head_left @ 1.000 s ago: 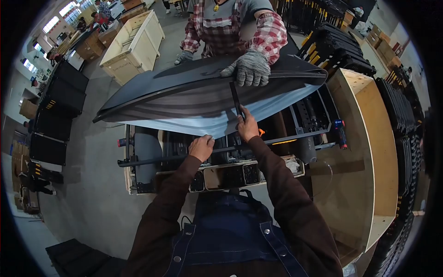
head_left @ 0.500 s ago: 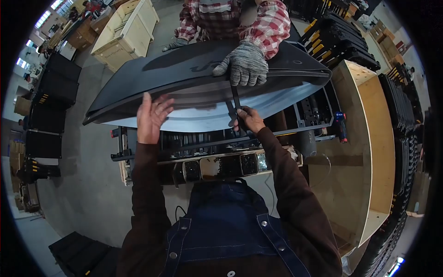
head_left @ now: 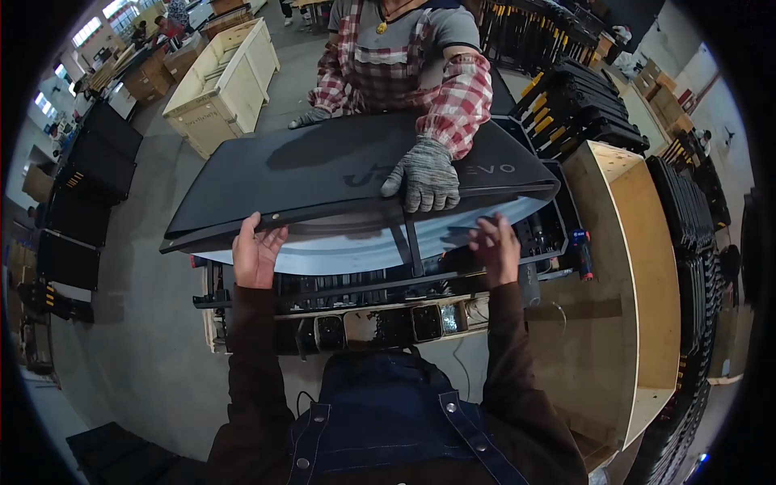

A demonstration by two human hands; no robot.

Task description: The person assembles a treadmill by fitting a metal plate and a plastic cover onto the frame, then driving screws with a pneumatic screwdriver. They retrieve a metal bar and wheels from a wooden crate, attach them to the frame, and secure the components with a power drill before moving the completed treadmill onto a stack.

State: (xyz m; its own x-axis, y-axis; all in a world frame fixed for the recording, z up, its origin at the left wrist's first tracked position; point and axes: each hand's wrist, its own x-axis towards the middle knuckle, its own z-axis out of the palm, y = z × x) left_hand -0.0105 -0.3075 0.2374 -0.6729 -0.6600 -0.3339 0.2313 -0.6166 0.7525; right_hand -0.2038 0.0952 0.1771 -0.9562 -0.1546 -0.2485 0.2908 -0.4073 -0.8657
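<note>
1. Black, wide panel (head_left: 323,174) with pale lettering lies across the frame (head_left: 380,283), its near edge over a pale curved sheet (head_left: 339,250) underneath.
2. Left hand (head_left: 257,252) is at the panel's near-left edge, fingers curled up onto the rim, palm below it. It grips the edge; how firmly cannot be told.
3. Right hand (head_left: 495,246) is at the panel's near-right edge, fingers spread and laid on the pale sheet just under the rim. Loose and flat rather than closed.
4. Change: a second ago the left hand pinched the sheet near the panel's middle and the right hand worked the black strap (head_left: 408,242) there. Half a second ago the left hand had swung out, open. Now both hands sit wide apart at the panel's near corners and the strap hangs untouched.
5. Reading: work at the strap looks finished; the hands are now set to steady or carry the panel by its near edge.
6. A co-worker's gloved hand (head_left: 424,174) presses on the panel's top, right of centre; their other glove (head_left: 311,119) is at its far edge.
7. Wooden crate (head_left: 647,267) stands right of the panel.
</note>
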